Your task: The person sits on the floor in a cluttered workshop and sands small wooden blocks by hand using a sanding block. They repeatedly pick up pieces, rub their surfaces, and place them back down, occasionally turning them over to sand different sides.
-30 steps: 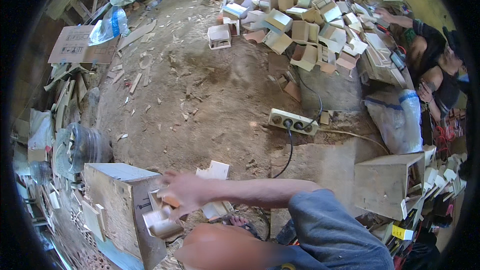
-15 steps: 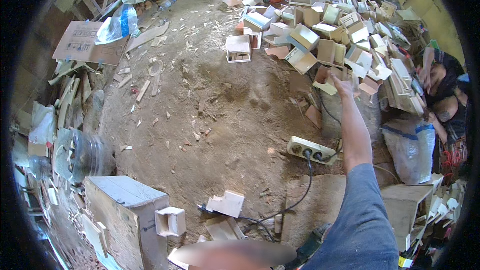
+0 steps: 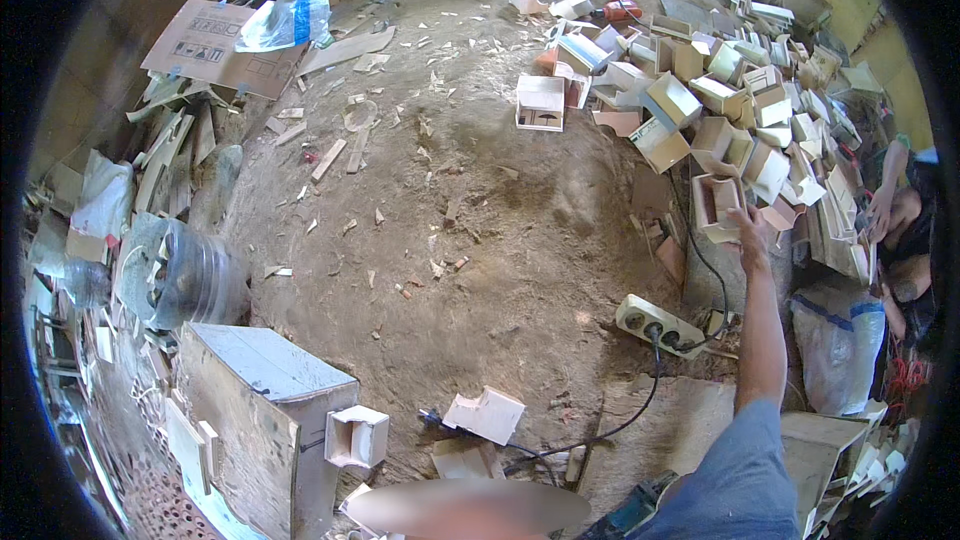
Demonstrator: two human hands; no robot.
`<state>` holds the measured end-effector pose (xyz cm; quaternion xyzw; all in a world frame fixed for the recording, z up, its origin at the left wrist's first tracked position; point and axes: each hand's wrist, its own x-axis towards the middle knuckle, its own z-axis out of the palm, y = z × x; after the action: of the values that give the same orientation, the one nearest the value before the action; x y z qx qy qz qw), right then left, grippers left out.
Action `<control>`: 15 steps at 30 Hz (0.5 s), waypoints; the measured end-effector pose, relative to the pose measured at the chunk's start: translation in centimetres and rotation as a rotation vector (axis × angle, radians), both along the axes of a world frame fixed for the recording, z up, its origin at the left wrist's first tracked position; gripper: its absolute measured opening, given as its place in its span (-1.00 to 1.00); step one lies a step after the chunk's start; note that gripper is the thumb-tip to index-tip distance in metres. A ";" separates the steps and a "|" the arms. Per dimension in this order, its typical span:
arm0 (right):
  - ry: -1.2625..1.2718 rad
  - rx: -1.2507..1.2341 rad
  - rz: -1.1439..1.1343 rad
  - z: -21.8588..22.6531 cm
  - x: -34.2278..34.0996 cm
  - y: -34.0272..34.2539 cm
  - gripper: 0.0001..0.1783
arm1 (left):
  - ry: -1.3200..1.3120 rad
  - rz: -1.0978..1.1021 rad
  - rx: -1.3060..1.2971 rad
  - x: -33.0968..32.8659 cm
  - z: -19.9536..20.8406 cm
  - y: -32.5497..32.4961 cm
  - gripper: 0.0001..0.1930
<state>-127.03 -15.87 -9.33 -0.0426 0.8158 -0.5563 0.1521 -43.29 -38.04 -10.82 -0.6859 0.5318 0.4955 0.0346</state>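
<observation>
With my right arm stretched out to the right side, my right hand [image 3: 752, 230] grips the side of a small open-fronted wooden box [image 3: 714, 208]. The thumb and fingers lie at its right edge; the fingertips are partly hidden. This box sits at the near edge of a big heap of similar pale wooden boxes [image 3: 668, 100]. Another small box [image 3: 540, 102] stands apart at the left of the heap. My left hand does not show.
A white power strip [image 3: 660, 328] with black cables lies left of my forearm. A large wooden crate [image 3: 265, 410] stands at the near left, a small box [image 3: 357, 437] beside it. Another person's arm [image 3: 886, 185] is at the far right, by a plastic sack [image 3: 838, 350]. Wood scraps litter the floor.
My right hand has closed on a small box at the heap's near edge and drawn it slightly toward me. The whole view has shifted, so the surroundings appear farther right.
</observation>
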 end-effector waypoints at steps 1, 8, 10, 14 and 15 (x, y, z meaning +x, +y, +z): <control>-0.231 -0.141 -0.033 2.0 1.8 0.4 -0.31 | 0.007 0.001 -0.004 0.0 -0.2 0.1 -0.76; -0.103 -0.298 1.041 10.4 24.9 -8.5 -0.07 | 0.058 -0.040 -0.054 -1.3 -1.2 -0.1 -0.77; -0.173 -0.277 1.239 10.6 34.0 -12.9 0.10 | 0.074 -0.050 -0.068 -1.6 -1.2 -0.1 -0.77; 0.069 -0.195 1.540 10.1 45.3 -15.2 0.05 | 0.090 -0.061 -0.087 -1.4 -0.8 0.2 -0.77; 0.102 -0.163 1.542 9.8 45.9 -15.1 0.01 | 0.089 -0.065 -0.087 -1.3 -0.7 0.3 -0.77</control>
<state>-81.11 -31.00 0.45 -0.6348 0.5181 -0.3490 0.4548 -44.63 -37.71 -11.53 -0.6465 0.5757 0.5006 -0.0029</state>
